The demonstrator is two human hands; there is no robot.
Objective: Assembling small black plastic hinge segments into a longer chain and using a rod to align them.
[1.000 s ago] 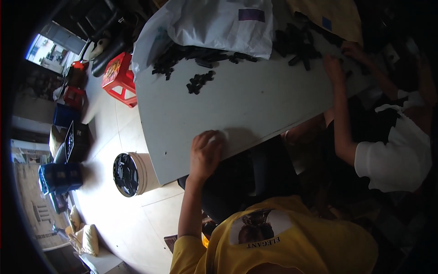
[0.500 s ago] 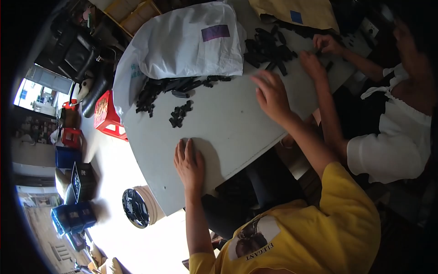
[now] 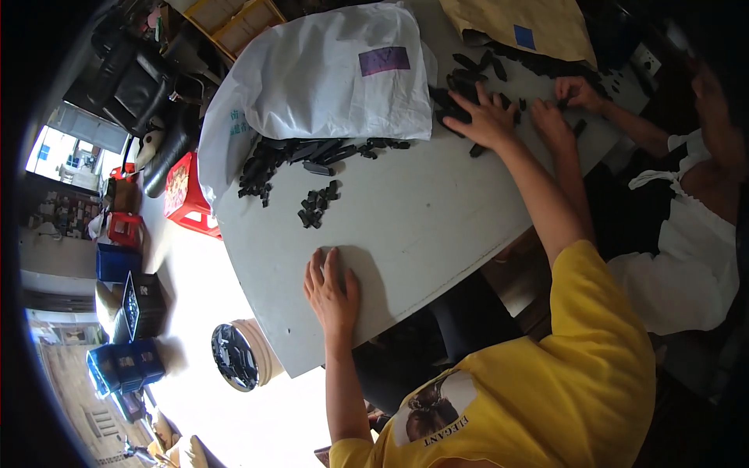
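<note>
My left hand point(image 3: 331, 298) lies flat on the grey tabletop point(image 3: 390, 226) near its front left part, fingers stretched out and holding nothing. Farther off to the right, my right hand point(image 3: 490, 123) reaches over a pile of black elongated pieces point(image 3: 466, 78) with its fingers spread, the fingertips on or just above them. A small cluster of short black pieces point(image 3: 317, 204) sits beyond my left hand. Behind that cluster, more black pieces point(image 3: 273, 160) spill along the edge of a large white plastic bag point(image 3: 328, 86). What exactly the black pieces are, I cannot tell.
At the right, a co-worker's hands point(image 3: 566, 113) handle a small black piece beside my right arm. A brown paper bag point(image 3: 523, 27) lies at the far right. Left of the table stand a red plastic stool point(image 3: 183, 195) and a bucket point(image 3: 253, 355) with black pieces inside.
My right hand has moved away from me and slightly right, from above the bare tabletop onto the pile of black pieces. My left hand stays flat on the table.
</note>
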